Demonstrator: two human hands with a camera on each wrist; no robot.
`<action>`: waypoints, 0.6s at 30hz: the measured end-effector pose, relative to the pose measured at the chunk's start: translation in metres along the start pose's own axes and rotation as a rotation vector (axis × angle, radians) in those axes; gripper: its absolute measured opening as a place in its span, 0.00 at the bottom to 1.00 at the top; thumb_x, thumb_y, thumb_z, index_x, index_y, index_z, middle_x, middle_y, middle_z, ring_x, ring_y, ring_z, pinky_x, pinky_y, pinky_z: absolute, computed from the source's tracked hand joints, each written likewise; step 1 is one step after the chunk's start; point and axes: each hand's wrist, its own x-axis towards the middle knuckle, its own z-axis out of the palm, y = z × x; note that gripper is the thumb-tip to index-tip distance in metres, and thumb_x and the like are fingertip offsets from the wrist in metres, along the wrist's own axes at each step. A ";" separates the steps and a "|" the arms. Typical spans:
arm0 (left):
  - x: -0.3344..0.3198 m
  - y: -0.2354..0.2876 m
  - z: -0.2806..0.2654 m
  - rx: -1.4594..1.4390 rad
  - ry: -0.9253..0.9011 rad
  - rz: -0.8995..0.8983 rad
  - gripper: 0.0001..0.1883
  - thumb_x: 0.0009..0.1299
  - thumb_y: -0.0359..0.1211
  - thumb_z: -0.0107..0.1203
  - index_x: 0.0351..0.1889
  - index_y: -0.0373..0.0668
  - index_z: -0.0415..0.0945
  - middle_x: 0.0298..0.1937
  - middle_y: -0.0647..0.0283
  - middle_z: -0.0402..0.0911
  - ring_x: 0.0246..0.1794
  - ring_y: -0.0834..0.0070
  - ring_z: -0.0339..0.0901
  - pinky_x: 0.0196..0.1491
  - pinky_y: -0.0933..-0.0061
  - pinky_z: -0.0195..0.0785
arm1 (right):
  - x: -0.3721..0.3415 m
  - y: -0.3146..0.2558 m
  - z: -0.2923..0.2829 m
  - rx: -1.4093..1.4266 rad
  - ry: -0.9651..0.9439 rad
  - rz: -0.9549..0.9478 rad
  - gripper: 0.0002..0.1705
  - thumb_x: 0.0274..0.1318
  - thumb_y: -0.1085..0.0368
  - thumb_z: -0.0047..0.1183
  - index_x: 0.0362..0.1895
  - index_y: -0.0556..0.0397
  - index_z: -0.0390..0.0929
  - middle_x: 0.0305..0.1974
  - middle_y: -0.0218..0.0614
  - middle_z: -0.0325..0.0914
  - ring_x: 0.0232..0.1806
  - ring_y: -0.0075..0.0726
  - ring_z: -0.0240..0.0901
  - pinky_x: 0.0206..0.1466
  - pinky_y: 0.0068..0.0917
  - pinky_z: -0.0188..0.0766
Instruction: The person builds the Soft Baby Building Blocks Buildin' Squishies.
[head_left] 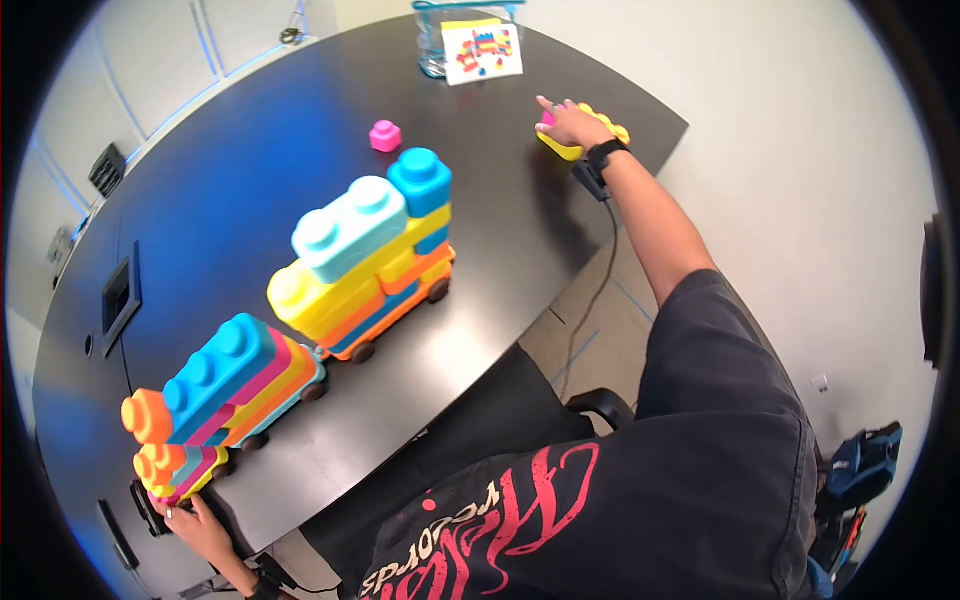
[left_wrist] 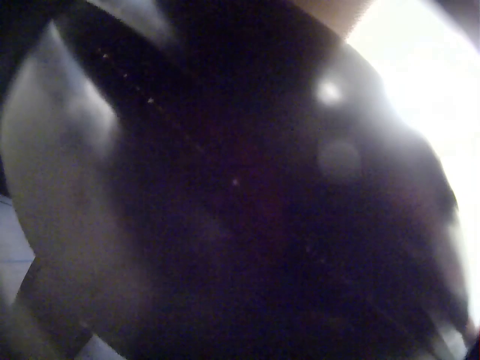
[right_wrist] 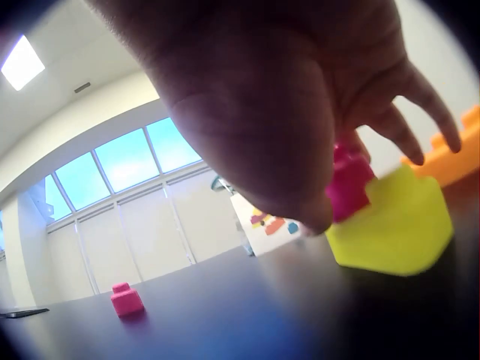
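At the far right of the table, my right hand (head_left: 578,126) is over a yellow block (right_wrist: 394,225) and pinches a pink block (right_wrist: 350,180) between thumb and index finger. The other fingers spread over the yellow side. At the lower left, my left hand (head_left: 200,530) holds the base of a small stack of toy blocks (head_left: 182,468), orange on top with yellow and pink below. A blue-topped block wagon (head_left: 235,375) stands beside it, linked to a taller wagon (head_left: 365,265) with yellow, orange and blue blocks. The left wrist view is mostly dark.
A single pink block (head_left: 385,136) lies on the dark table (head_left: 250,170). A clear bag (head_left: 430,50) with a picture card (head_left: 482,54) stands at the back edge. An orange block (right_wrist: 459,154) sits behind the yellow one. A cable (head_left: 590,310) hangs from the right wrist.
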 end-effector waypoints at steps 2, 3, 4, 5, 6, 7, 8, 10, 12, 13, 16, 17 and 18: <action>-0.002 -0.006 0.000 0.012 -0.022 -0.031 0.38 0.72 0.35 0.51 0.78 0.36 0.47 0.70 0.41 0.63 0.63 0.42 0.63 0.69 0.50 0.54 | -0.048 -0.053 -0.074 0.003 0.045 0.121 0.45 0.64 0.28 0.42 0.80 0.26 0.48 0.76 0.51 0.54 0.72 0.56 0.63 0.69 0.61 0.61; -0.002 -0.002 -0.001 0.036 0.006 0.022 0.39 0.71 0.34 0.51 0.77 0.35 0.47 0.69 0.40 0.64 0.63 0.43 0.63 0.68 0.50 0.54 | -0.052 -0.076 -0.090 -0.009 0.130 0.113 0.47 0.63 0.27 0.43 0.80 0.27 0.50 0.76 0.51 0.54 0.70 0.57 0.65 0.69 0.61 0.62; -0.002 0.000 -0.001 0.037 0.008 0.012 0.39 0.71 0.34 0.51 0.77 0.35 0.47 0.67 0.40 0.65 0.61 0.44 0.64 0.66 0.51 0.56 | -0.040 -0.098 -0.093 0.078 0.125 -0.005 0.46 0.63 0.29 0.46 0.79 0.28 0.52 0.74 0.52 0.57 0.69 0.58 0.66 0.69 0.58 0.63; 0.000 0.002 -0.002 0.036 0.010 0.011 0.39 0.70 0.34 0.51 0.77 0.36 0.47 0.65 0.40 0.66 0.60 0.45 0.65 0.64 0.51 0.59 | -0.024 -0.119 -0.093 0.167 0.119 -0.116 0.44 0.63 0.31 0.48 0.78 0.29 0.55 0.72 0.53 0.60 0.68 0.59 0.67 0.69 0.54 0.63; 0.000 0.003 -0.002 0.044 -0.001 -0.004 0.39 0.70 0.33 0.51 0.77 0.35 0.47 0.65 0.40 0.66 0.59 0.45 0.65 0.64 0.51 0.59 | 0.004 -0.136 -0.071 0.383 0.159 -0.428 0.42 0.63 0.35 0.51 0.77 0.31 0.58 0.69 0.54 0.64 0.67 0.58 0.68 0.69 0.51 0.64; 0.000 0.004 -0.003 0.051 -0.009 -0.019 0.39 0.69 0.33 0.51 0.77 0.35 0.48 0.64 0.40 0.67 0.58 0.45 0.65 0.63 0.51 0.60 | 0.028 -0.155 -0.051 0.595 0.204 -0.743 0.40 0.63 0.38 0.54 0.76 0.32 0.61 0.66 0.54 0.68 0.67 0.58 0.68 0.70 0.47 0.64; 0.000 0.006 -0.003 0.000 0.009 -0.021 0.40 0.68 0.32 0.52 0.77 0.35 0.48 0.64 0.40 0.67 0.57 0.45 0.66 0.62 0.51 0.60 | 0.029 -0.180 -0.053 0.531 0.166 -0.713 0.40 0.63 0.43 0.55 0.76 0.35 0.60 0.65 0.57 0.69 0.65 0.60 0.69 0.69 0.46 0.65; -0.001 0.004 -0.001 -0.021 0.027 -0.006 0.41 0.68 0.29 0.53 0.78 0.40 0.46 0.64 0.38 0.67 0.59 0.43 0.66 0.64 0.49 0.59 | 0.037 -0.220 -0.049 0.465 0.126 -0.722 0.36 0.64 0.50 0.56 0.74 0.40 0.64 0.62 0.57 0.72 0.62 0.60 0.71 0.68 0.44 0.66; -0.002 0.006 -0.005 -0.008 0.042 0.012 0.41 0.68 0.29 0.53 0.78 0.40 0.47 0.64 0.38 0.67 0.59 0.43 0.66 0.64 0.49 0.59 | 0.048 -0.237 -0.030 0.518 0.064 -0.815 0.23 0.61 0.54 0.58 0.59 0.47 0.79 0.49 0.48 0.82 0.55 0.55 0.77 0.64 0.43 0.70; -0.002 0.006 -0.006 -0.016 0.029 -0.010 0.41 0.68 0.29 0.53 0.78 0.39 0.47 0.63 0.38 0.67 0.59 0.43 0.66 0.64 0.49 0.59 | 0.044 -0.240 -0.034 0.511 0.044 -0.809 0.18 0.57 0.56 0.60 0.49 0.49 0.82 0.41 0.45 0.85 0.50 0.53 0.80 0.59 0.42 0.74; -0.001 0.006 -0.004 -0.039 -0.001 -0.004 0.40 0.68 0.30 0.54 0.77 0.38 0.47 0.62 0.39 0.69 0.59 0.44 0.66 0.63 0.49 0.59 | 0.026 -0.202 -0.043 0.347 0.195 -0.570 0.13 0.56 0.62 0.57 0.45 0.51 0.84 0.41 0.47 0.85 0.49 0.54 0.81 0.54 0.44 0.77; 0.000 0.005 -0.003 -0.053 0.007 0.006 0.40 0.69 0.30 0.54 0.77 0.38 0.47 0.61 0.39 0.69 0.58 0.44 0.67 0.63 0.49 0.59 | 0.022 -0.180 -0.046 0.210 0.231 -0.364 0.13 0.55 0.64 0.57 0.44 0.51 0.85 0.43 0.48 0.85 0.51 0.54 0.81 0.54 0.44 0.78; 0.000 0.003 -0.003 -0.042 -0.005 0.000 0.40 0.69 0.32 0.54 0.77 0.38 0.47 0.60 0.39 0.70 0.57 0.44 0.67 0.62 0.49 0.60 | 0.016 -0.153 -0.044 0.257 0.236 -0.203 0.13 0.56 0.66 0.55 0.44 0.54 0.85 0.45 0.51 0.84 0.52 0.55 0.81 0.55 0.43 0.78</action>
